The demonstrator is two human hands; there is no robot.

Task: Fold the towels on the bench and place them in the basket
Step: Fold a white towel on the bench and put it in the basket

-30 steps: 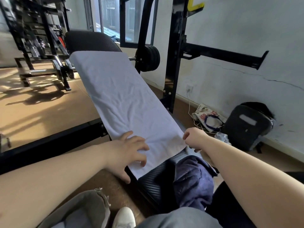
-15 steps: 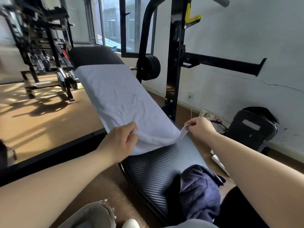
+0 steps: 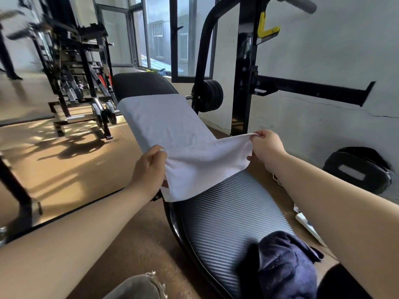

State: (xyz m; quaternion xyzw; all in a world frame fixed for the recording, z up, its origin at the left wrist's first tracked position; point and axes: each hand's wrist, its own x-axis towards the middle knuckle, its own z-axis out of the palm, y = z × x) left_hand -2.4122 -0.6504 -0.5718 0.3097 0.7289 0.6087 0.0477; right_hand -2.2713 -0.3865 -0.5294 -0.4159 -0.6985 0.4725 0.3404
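White towel [image 3: 172, 126]: lies lengthwise on the padded tabletop [image 3: 226, 212] of a weight bench. Long axis runs away from the person, up the inclined back pad. Far short edge flat, stopping short of the pad's black top. Near short edge raised off the tabletop and sagging between the two hands.

Left hand [image 3: 149, 167]: thumb and curled fingers pinch the near-left corner; fingertips mostly hidden behind the cloth.

Right hand [image 3: 266, 147]: pinches the near-right corner, held a little higher and farther out than the left.

Dark blue towel [image 3: 285, 268]: crumpled heap on the near end of the tabletop, well apart from the white one, its right edge covered by the right forearm.

Grey fabric rim [image 3: 138, 287], frayed, on the floor left of the bench; cut off by the bottom edge, cannot tell what it is.

Black rack upright [image 3: 244, 72] just right of the bench. Black bag [image 3: 358, 169] by the wall. Equipment at far left is blurred.
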